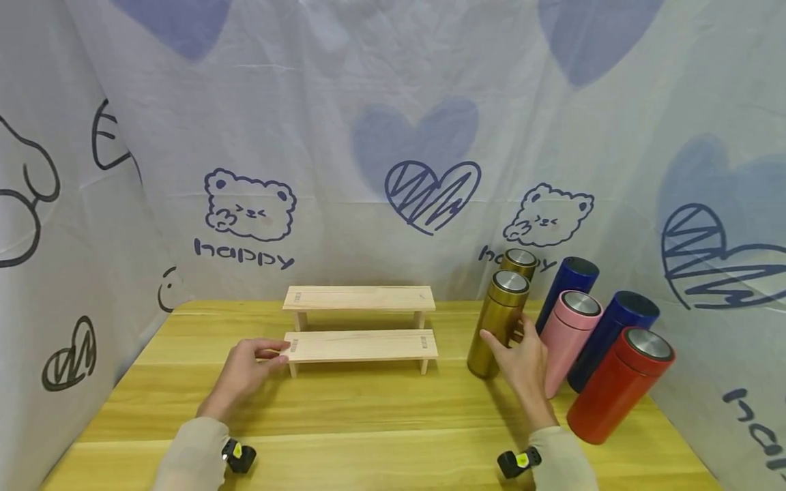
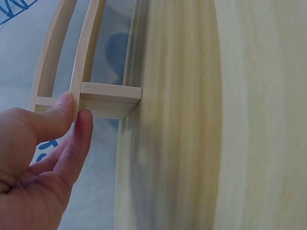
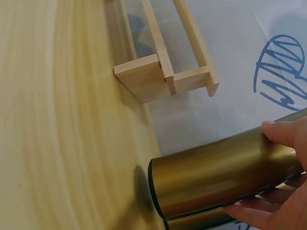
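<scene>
A two-step wooden shelf [image 1: 361, 326] stands at the middle back of the yellow wooden table [image 1: 368, 423]. My left hand [image 1: 269, 354] pinches the left end of its lower step; in the left wrist view the thumb and forefinger [image 2: 76, 114] close on the board's end [image 2: 108, 98]. My right hand [image 1: 518, 348] grips a gold bottle [image 1: 499, 320] with a silver lid, standing upright to the right of the shelf. In the right wrist view the fingers [image 3: 283, 134] wrap round the gold bottle [image 3: 216, 177]. A second gold bottle [image 1: 520, 262] stands just behind it.
Right of the gold bottles stand a pink bottle [image 1: 568, 334], two dark blue bottles [image 1: 568, 281] [image 1: 617, 334] and a red bottle [image 1: 620, 385], close together. A printed cloth backdrop [image 1: 393, 136] walls the table at the back and both sides.
</scene>
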`<action>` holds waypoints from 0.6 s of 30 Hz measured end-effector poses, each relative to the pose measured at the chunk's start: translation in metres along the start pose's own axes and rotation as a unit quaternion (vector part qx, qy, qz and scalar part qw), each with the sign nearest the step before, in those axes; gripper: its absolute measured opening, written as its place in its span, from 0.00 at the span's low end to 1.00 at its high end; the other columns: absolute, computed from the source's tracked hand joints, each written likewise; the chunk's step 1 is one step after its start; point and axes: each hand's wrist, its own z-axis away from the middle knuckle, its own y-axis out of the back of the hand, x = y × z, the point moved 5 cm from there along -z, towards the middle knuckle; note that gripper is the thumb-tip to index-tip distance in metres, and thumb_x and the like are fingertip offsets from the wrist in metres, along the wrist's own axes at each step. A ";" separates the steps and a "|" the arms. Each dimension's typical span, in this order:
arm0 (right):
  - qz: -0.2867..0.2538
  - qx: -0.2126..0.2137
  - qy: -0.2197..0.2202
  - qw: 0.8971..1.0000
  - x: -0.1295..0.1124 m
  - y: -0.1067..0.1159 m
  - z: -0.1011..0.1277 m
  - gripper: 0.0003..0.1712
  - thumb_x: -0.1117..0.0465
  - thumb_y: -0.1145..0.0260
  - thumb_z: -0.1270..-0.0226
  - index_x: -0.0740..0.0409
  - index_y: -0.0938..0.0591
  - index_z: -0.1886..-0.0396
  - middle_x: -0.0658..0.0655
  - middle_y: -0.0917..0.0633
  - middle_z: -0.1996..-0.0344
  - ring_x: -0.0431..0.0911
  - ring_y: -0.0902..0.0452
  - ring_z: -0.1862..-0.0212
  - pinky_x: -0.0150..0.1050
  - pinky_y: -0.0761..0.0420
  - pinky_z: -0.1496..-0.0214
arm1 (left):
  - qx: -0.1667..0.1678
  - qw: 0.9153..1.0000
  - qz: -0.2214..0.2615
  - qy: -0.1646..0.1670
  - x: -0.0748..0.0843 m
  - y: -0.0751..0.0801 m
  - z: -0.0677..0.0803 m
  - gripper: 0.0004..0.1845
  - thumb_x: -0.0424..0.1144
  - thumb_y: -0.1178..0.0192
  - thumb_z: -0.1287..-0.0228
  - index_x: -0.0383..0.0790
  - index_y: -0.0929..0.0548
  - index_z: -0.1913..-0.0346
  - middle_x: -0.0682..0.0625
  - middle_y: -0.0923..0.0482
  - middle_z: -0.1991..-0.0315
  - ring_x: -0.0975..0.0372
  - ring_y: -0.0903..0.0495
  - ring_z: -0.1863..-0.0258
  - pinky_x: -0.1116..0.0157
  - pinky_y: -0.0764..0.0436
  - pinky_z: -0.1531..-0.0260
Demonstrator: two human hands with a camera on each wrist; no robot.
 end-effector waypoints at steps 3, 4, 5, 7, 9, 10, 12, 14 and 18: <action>-0.005 -0.006 -0.004 1.000 -0.005 0.002 -0.002 0.45 0.46 0.24 0.52 0.58 0.30 0.36 0.66 0.18 0.49 0.59 0.19 0.49 0.54 0.19 0.47 | -0.002 1.000 0.000 -0.003 0.000 0.000 -0.001 0.15 0.36 0.36 0.39 0.40 0.15 0.50 0.40 0.19 0.48 0.51 0.18 0.52 0.61 0.16 0.57; -0.007 -0.008 -0.005 1.000 -0.007 0.002 -0.002 0.46 0.45 0.24 0.52 0.58 0.30 0.36 0.66 0.18 0.48 0.58 0.19 0.49 0.53 0.19 0.47 | -0.002 1.000 -0.001 -0.001 0.000 0.000 -0.001 0.14 0.36 0.36 0.39 0.40 0.15 0.50 0.41 0.18 0.48 0.52 0.18 0.52 0.62 0.16 0.57; -0.008 -0.010 -0.006 1.000 -0.010 0.003 -0.003 0.46 0.44 0.24 0.52 0.58 0.30 0.36 0.66 0.18 0.48 0.58 0.19 0.49 0.53 0.19 0.47 | -0.002 1.000 -0.001 0.000 -0.001 0.000 -0.001 0.14 0.36 0.36 0.39 0.40 0.15 0.50 0.41 0.18 0.48 0.52 0.18 0.52 0.62 0.16 0.57; -0.011 -0.015 -0.009 1.000 -0.014 0.004 -0.004 0.47 0.43 0.24 0.53 0.57 0.30 0.35 0.65 0.18 0.48 0.58 0.19 0.48 0.53 0.19 0.47 | -0.001 1.000 -0.002 0.001 -0.001 0.000 -0.001 0.14 0.36 0.36 0.39 0.41 0.15 0.50 0.41 0.18 0.49 0.51 0.19 0.51 0.63 0.16 0.58; -0.014 -0.023 -0.010 1.000 -0.018 0.005 -0.006 0.48 0.42 0.24 0.53 0.57 0.31 0.34 0.65 0.18 0.47 0.58 0.20 0.47 0.53 0.19 0.46 | -0.001 1.000 -0.002 0.002 -0.002 -0.001 -0.001 0.14 0.36 0.36 0.39 0.41 0.15 0.50 0.42 0.17 0.49 0.51 0.19 0.51 0.63 0.16 0.58; -0.018 -0.026 -0.010 0.999 -0.021 0.005 -0.006 0.48 0.42 0.25 0.52 0.57 0.31 0.34 0.65 0.19 0.46 0.58 0.20 0.47 0.53 0.19 0.46 | 0.000 1.000 -0.002 0.003 -0.002 -0.001 -0.001 0.14 0.36 0.36 0.39 0.42 0.15 0.50 0.42 0.17 0.49 0.51 0.19 0.51 0.63 0.16 0.58; -0.025 -0.029 -0.005 0.999 -0.025 0.006 -0.008 0.48 0.42 0.25 0.51 0.58 0.32 0.34 0.65 0.19 0.45 0.58 0.21 0.46 0.52 0.20 0.44 | -0.002 1.000 -0.002 0.002 -0.003 -0.001 -0.002 0.14 0.36 0.36 0.39 0.42 0.15 0.50 0.42 0.18 0.49 0.51 0.19 0.51 0.61 0.16 0.58; -0.032 -0.031 0.002 0.999 -0.030 0.007 -0.011 0.48 0.42 0.25 0.51 0.58 0.32 0.34 0.65 0.20 0.44 0.57 0.21 0.45 0.52 0.21 0.42 | -0.003 1.000 -0.001 0.002 -0.003 -0.001 -0.002 0.14 0.36 0.36 0.39 0.42 0.16 0.49 0.43 0.18 0.49 0.51 0.19 0.51 0.61 0.16 0.57; -0.041 -0.032 0.014 0.999 -0.040 0.010 -0.017 0.47 0.43 0.25 0.50 0.57 0.32 0.33 0.64 0.21 0.43 0.57 0.22 0.44 0.52 0.21 0.42 | -0.005 1.000 0.001 0.003 -0.003 -0.001 -0.002 0.14 0.36 0.36 0.38 0.42 0.16 0.49 0.43 0.18 0.49 0.52 0.19 0.51 0.60 0.16 0.57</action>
